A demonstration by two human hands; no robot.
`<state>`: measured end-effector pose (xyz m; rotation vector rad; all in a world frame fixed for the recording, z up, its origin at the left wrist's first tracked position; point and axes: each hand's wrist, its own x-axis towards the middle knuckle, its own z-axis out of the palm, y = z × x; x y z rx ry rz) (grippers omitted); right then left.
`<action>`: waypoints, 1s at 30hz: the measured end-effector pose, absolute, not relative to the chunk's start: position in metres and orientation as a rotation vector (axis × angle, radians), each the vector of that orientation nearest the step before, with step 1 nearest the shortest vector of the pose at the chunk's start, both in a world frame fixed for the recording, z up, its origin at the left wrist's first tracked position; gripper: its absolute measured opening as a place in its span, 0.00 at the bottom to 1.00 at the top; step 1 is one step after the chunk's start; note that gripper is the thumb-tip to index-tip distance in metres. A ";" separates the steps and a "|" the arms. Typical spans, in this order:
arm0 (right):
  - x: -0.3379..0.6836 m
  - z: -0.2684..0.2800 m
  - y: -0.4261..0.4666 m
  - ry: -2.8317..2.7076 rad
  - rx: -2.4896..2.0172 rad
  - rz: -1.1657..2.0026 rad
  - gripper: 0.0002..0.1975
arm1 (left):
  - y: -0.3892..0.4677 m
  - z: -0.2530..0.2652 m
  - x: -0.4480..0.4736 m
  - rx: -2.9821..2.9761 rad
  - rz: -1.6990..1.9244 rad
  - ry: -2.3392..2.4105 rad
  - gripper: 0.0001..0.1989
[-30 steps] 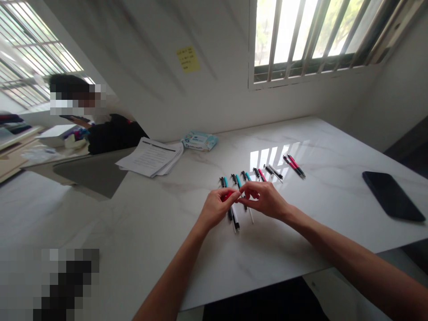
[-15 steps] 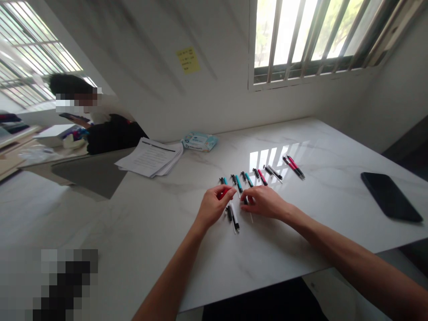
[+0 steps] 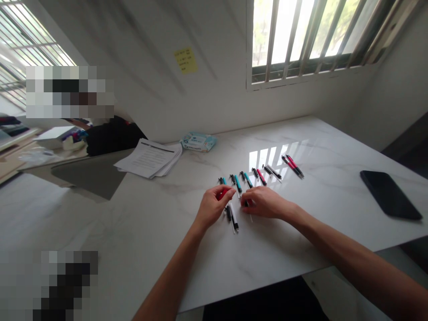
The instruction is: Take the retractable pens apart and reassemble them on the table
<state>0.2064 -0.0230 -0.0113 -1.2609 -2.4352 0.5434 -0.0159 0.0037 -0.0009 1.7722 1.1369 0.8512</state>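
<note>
My left hand [image 3: 214,203] is closed around a red pen barrel [image 3: 223,193], most of it hidden by the fingers. Just to its right, my right hand [image 3: 265,201] rests low over the table, fingers curled onto a small black pen part [image 3: 246,203]. A thin white refill [image 3: 252,218] sticks out below that hand. Nearer me lie the parts of a white pen [image 3: 233,216], beside a black piece and a refill. Beyond both hands runs a row of pens in pieces, with teal barrels [image 3: 237,183], a red barrel [image 3: 261,177] and a grey-white one [image 3: 274,171].
Two red-and-black pens [image 3: 294,166] lie together farther right. A dark phone [image 3: 390,195] is near the right edge of the marble-patterned table [image 3: 301,240]. Papers [image 3: 147,158] and a wipes pack [image 3: 199,141] lie by the wall. Another person [image 3: 112,136] sits behind at the left.
My right fingers have drawn in closer on the black pen part. My left hand still holds the red barrel in the same place. The view has shifted slightly.
</note>
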 end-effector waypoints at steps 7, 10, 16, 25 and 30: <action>0.210 -0.008 -0.023 -2.451 -1.244 0.588 0.07 | 0.003 0.002 -0.015 1.748 0.855 1.135 0.19; 0.210 -0.006 -0.023 -2.330 -1.205 0.632 0.07 | 0.003 0.004 -0.014 1.688 0.872 1.106 0.17; 0.199 -0.007 -0.028 -1.891 -1.086 0.793 0.09 | 0.002 0.008 -0.014 1.553 0.938 0.973 0.17; 0.171 -0.019 -0.035 -1.642 -0.933 1.149 0.16 | -0.008 0.020 -0.008 1.435 0.960 0.906 0.19; 0.166 -0.021 -0.037 -1.558 -0.919 1.150 0.12 | -0.004 0.012 -0.010 1.435 1.100 0.903 0.16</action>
